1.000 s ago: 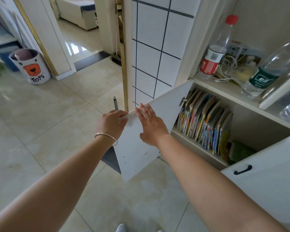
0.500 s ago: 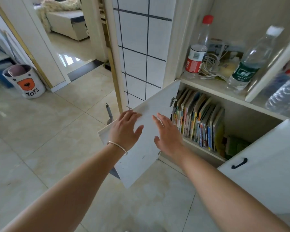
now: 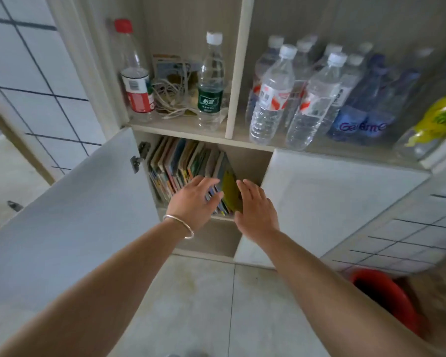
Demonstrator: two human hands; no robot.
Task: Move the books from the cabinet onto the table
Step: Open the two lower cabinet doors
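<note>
Both hands reach into the lower compartment of the cabinet [image 3: 237,73] at the middle of the frame. The left hand [image 3: 195,199], with a silver bangle [image 3: 179,225] on its wrist, lies flat over the lower front edges of the books [image 3: 186,163], its fingers [image 3: 207,185] spread wide and holding nothing. The right hand [image 3: 255,207] is just to the right of it, fingers loosely open and pointing inward, beside the yellow-green cover of the rightmost book [image 3: 231,186]; whether it touches that cover cannot be told.

The books stand in a row leaning to the right, filling the left part of the compartment, under the shelf board. The left door [image 3: 70,210] is swung open toward the lower left of the frame; the right door [image 3: 327,202] stands partly open at the right of the opening.

On the shelf above, upper centre, stand a red-capped bottle [image 3: 137,78] and a green-labelled bottle [image 3: 210,86] with a tangle of white cable [image 3: 171,99] between them. To the right of the divider, clear water bottles [image 3: 294,94] stand crowded together. A red bucket [image 3: 389,297] sits on the floor at the lower right
</note>
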